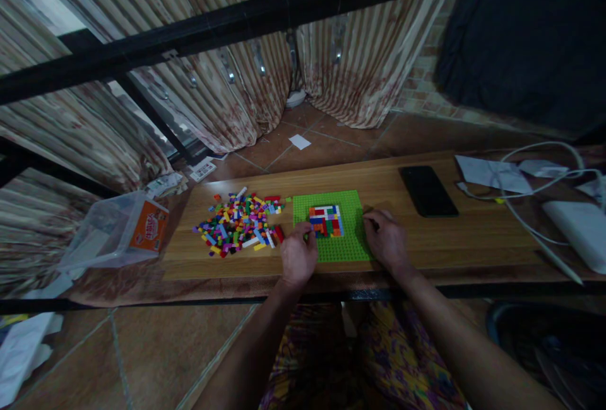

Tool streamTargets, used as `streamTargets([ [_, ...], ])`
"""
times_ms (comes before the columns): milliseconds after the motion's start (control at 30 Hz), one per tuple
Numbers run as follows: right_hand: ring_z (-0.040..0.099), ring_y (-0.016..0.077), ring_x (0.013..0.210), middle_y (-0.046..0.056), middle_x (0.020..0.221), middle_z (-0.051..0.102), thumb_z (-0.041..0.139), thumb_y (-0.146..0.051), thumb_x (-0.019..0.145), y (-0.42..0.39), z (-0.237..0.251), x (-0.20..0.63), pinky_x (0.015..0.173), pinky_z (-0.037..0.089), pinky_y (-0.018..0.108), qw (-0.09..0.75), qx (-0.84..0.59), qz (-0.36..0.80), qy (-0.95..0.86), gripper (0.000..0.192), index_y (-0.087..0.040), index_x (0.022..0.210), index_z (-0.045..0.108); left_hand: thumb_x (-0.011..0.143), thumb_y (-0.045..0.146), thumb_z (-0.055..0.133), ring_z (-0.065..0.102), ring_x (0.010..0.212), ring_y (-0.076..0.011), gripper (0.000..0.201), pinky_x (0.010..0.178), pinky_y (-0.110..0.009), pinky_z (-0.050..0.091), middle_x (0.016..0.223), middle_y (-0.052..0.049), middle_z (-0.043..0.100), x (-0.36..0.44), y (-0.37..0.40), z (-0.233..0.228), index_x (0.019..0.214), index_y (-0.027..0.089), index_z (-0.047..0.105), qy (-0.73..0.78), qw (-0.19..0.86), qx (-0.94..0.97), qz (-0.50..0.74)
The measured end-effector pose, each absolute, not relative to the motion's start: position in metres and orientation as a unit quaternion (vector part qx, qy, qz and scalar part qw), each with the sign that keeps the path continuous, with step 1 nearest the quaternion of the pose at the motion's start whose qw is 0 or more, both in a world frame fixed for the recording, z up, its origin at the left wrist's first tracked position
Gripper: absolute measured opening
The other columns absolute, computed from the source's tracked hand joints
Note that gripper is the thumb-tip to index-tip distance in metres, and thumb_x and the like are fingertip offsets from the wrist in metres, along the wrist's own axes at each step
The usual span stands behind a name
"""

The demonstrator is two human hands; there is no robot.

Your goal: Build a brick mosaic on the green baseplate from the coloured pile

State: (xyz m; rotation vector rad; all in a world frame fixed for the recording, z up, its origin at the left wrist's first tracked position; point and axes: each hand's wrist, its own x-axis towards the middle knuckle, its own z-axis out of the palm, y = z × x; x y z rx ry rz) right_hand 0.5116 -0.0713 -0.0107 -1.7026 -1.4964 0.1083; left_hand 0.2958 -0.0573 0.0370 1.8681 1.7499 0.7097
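A green studded baseplate (pixel 350 247) lies on the wooden board, with a small flat build of mixed toy bricks (pixel 326 220) near its middle. My left hand (pixel 298 257) is over the plate's left edge. Its thumb and fingers are pinched together beside the left side of the build; anything between them is too small to make out. My right hand (pixel 387 241) is closed at the plate's right edge, with curled fingertips on that edge. A spread pile of loose toy bricks (pixel 239 220) in many colours lies left of my left hand.
A black phone (pixel 428 191) lies right of the plate. Beyond it are white cables (pixel 575 154), papers (pixel 492 173) and a white box-shaped device (pixel 577 233). A clear plastic tub (pixel 108 227) with an orange label stands off the board's left end. The wooden board (pixel 284 184) has a front edge close to me.
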Motion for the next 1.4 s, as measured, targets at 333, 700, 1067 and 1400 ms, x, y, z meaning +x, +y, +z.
streamTargets([
  [333,0.062,0.0225,0.082,0.008,0.086,0.066,0.045,-0.030,0.090,-0.072,-0.010,0.511,0.078,0.049,0.036,0.418,-0.688,0.045,-0.592,0.026,-0.021,0.083,0.068,0.085,0.035,0.064,0.063,0.106,-0.0236,0.038,0.089,-0.035,0.050,0.115,-0.012,0.066,0.301,-0.042,0.032,0.118,0.017,0.058,0.651,0.261,0.665,0.257],
  [700,0.063,0.0233,0.084,0.009,0.091,0.067,0.046,-0.030,0.090,-0.072,-0.012,0.512,0.080,0.049,0.036,0.406,-0.689,0.046,-0.599,0.025,-0.020,0.088,0.069,0.078,0.028,0.073,0.067,0.095,-0.0214,0.034,0.084,-0.031,0.050,0.104,-0.009,0.072,0.307,-0.034,0.038,0.109,0.018,0.064,0.671,0.297,0.636,0.237],
  [1067,0.063,0.0224,0.080,0.009,0.088,0.067,0.047,-0.032,0.091,-0.072,-0.018,0.517,0.075,0.049,0.035,0.406,-0.678,0.020,-0.612,0.025,-0.020,0.085,0.068,0.081,0.028,0.069,0.067,0.097,-0.0187,0.033,0.087,-0.030,0.051,0.107,-0.008,0.072,0.299,-0.042,0.040,0.112,0.018,0.062,0.660,0.288,0.638,0.274],
  [1400,0.063,0.0219,0.078,0.008,0.087,0.068,0.047,-0.034,0.091,-0.072,-0.016,0.515,0.074,0.049,0.034,0.415,-0.676,0.016,-0.609,0.026,-0.020,0.083,0.068,0.084,0.014,0.053,0.065,0.089,-0.0191,0.019,0.086,-0.032,0.052,0.097,-0.007,0.070,0.193,-0.032,0.043,0.092,0.018,0.070,0.657,0.135,0.703,0.237],
])
